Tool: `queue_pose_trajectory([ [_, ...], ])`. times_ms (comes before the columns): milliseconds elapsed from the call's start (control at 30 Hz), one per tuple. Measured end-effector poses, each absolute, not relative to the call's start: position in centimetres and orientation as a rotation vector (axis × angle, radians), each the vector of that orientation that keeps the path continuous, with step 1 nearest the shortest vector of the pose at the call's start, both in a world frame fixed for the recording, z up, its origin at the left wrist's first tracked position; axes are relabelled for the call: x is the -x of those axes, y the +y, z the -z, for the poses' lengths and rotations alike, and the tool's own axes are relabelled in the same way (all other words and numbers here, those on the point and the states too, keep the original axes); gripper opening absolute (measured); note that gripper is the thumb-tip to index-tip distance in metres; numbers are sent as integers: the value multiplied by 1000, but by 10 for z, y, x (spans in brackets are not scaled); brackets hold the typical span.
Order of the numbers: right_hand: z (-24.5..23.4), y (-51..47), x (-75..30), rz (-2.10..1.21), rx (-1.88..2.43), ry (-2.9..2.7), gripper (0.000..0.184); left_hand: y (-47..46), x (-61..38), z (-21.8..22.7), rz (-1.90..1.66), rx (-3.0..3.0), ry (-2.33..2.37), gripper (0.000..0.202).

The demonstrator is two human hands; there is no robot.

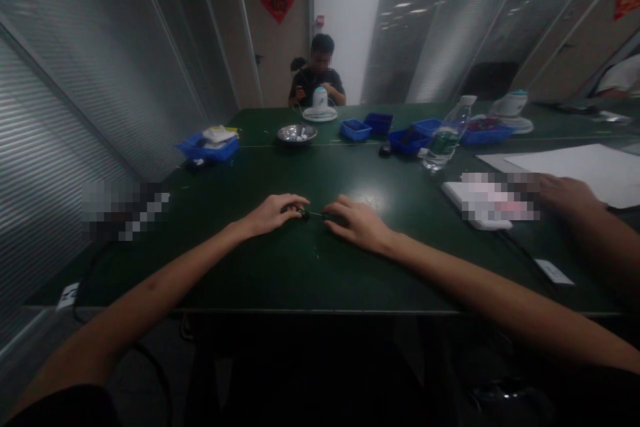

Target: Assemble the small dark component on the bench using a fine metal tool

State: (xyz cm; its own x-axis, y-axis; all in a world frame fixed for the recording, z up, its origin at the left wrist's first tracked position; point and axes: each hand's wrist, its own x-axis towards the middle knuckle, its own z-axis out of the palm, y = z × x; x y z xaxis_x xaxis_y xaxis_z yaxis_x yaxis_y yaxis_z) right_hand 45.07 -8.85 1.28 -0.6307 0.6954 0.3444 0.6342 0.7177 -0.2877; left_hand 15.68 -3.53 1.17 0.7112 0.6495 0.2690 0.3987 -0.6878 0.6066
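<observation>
Over the middle of the green table, my left hand [276, 213] is closed, thumb and fingers pinching a small black part [305, 216] whose kind I cannot make out. My right hand [361, 224] wraps round the dark handle of what looks like a screwdriver [315, 214]. Its thin metal shaft points left and reaches the black part. Most of the handle is hidden under my fingers. Both wrists stay low over the tabletop.
The green table [260, 273] carries a metal bowl [297, 141], blue bins [355, 135], a water bottle [445, 140] and a white fan [319, 113]. A co-worker sits across. Another person's hand [570, 197] is at the right, near a white box [483, 210].
</observation>
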Motion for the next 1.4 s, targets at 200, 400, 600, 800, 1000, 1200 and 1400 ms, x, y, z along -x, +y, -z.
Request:
queue_pose_trajectory([
  [200, -14, -89, -452, -182, 1024, -2519, 33, -35, -158, -13, -639, -2357, 716, 24],
  [400, -10, -87, -452, -167, 1011, -2527, 34, -38, -160, -14, -583, -2266, 692, 24],
  [600, -11, -89, -452, -174, 997, -2553, 33, -39, -161, -14, -583, -2276, 691, 25],
  [800, -9, -88, -452, -131, 984, -2556, 33, -40, -162, -16, -570, -2277, 669, 26],
  [1000, -6, -88, -453, -105, 928, -2560, 32, -39, -163, -18, -501, -2235, 644, 26],
  [1200, -8, -90, -454, -100, 896, -2581, 32, -42, -164, -20, -429, -2174, 664, 28],
  [1400, -6, -91, -453, -33, 875, -2591, 31, -42, -165, -19, -410, -2141, 697, 30],
])
